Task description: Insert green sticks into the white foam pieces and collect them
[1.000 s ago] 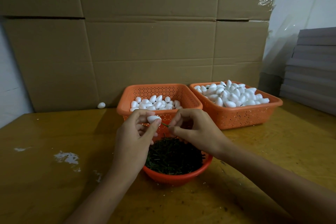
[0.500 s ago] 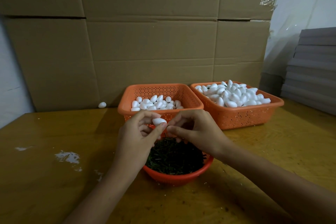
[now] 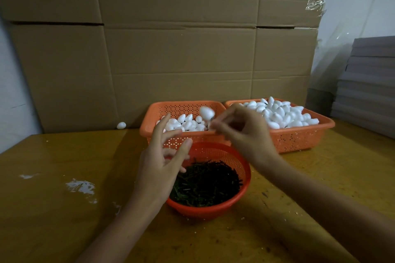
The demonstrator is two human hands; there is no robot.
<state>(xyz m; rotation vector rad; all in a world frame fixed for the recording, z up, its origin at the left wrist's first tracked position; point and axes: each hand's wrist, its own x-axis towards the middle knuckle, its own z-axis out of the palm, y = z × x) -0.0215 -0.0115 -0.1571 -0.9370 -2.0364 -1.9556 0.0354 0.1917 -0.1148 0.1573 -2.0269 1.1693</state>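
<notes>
Right now your left grip (image 3: 162, 162) hangs with fingers spread apart, holding nothing, directly over the near rim of the red bowl (image 3: 213, 209) of green sticks (image 3: 205, 183). Your right grip (image 3: 243, 132) has its fingertips drawn together under the foam piece (image 3: 207, 112), apparently pinching it by its inserted stick, though blur hides the stick itself. The piece sits just above and ahead of those fingertips, over the half-filled basket (image 3: 149, 117) that lies beneath them.

Judging by that, you are at the drop-off. Here is where it could go astray:

- Let go with too much flick and the light piece may bounce off the others and over the rim; one stray piece (image 3: 121, 125) already lies on the desk (image 3: 64, 220), well beyond your left grip.
- Drift to the outer side of your right grip and it lands in the heaped basket (image 3: 299, 141), mixing in with what look like unstemmed pieces.
- A shallow stick could slip out on landing.
- Your left grip, lowered carelessly, could tip the bowl or scatter sticks.
</notes>
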